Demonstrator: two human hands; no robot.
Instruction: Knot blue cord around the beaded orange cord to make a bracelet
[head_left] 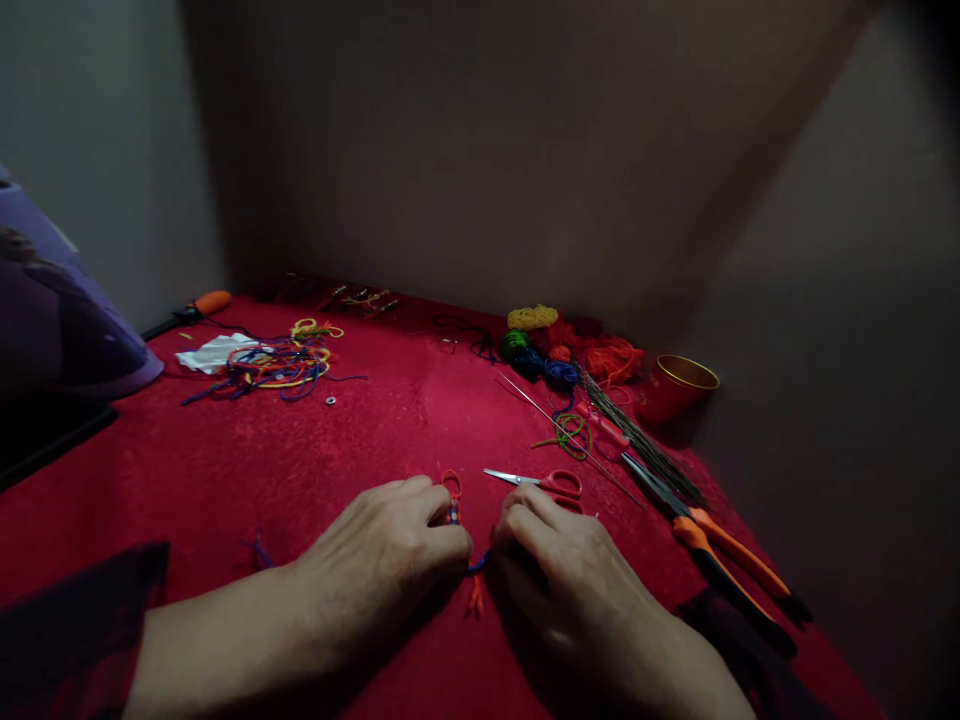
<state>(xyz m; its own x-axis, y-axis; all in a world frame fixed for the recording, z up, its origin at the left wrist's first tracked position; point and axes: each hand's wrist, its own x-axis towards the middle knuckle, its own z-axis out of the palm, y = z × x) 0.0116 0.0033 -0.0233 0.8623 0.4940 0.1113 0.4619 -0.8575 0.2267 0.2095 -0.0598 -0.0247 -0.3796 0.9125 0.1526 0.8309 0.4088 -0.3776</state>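
Left grip (409, 530) clamped on cord (453, 512); right grip (551, 540) pinching its blue strand (479, 565). Scissors (1 pair) (537, 482) on counter (397, 430), just beyond right grip.

The red tabletop (405, 420) is strewn with tangled cords (289, 370) toward its far left corner; by the far right corner, yarn (559, 353) is heaped and a gold-rimmed cup (664, 394) is set, while orange-handled pliers (684, 528) are laid along the right edge.

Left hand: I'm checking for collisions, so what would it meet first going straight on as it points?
Apart from the blue cord at its fingertips, probably the right hand, though their relative depth is unclear.
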